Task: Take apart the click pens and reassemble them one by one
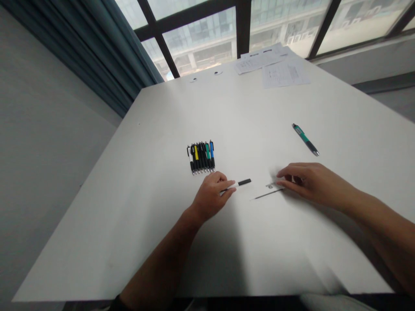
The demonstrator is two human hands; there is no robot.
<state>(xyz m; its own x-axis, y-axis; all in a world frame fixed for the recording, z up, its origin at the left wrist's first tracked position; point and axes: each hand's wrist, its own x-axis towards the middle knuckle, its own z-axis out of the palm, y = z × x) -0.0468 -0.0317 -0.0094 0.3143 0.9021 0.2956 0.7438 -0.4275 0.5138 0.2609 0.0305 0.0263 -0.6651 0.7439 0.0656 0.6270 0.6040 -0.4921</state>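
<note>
My left hand (212,194) rests on the white table (145,216), fingers curled on one end of a white pen barrel with a black grip (241,183). To its right lies a thin pen refill (267,195) with a small spring or tip piece (270,185) beside it. My right hand (308,179) lies palm down, fingertips pressed on the small parts at the refill's right end. A row of several assembled pens (201,157) in white, yellow, black, green and blue lies just beyond my left hand.
A single green pen (305,139) lies apart at the right, beyond my right hand. Printed paper sheets (275,65) sit at the table's far edge by the window. A blue curtain (97,52) hangs at the far left.
</note>
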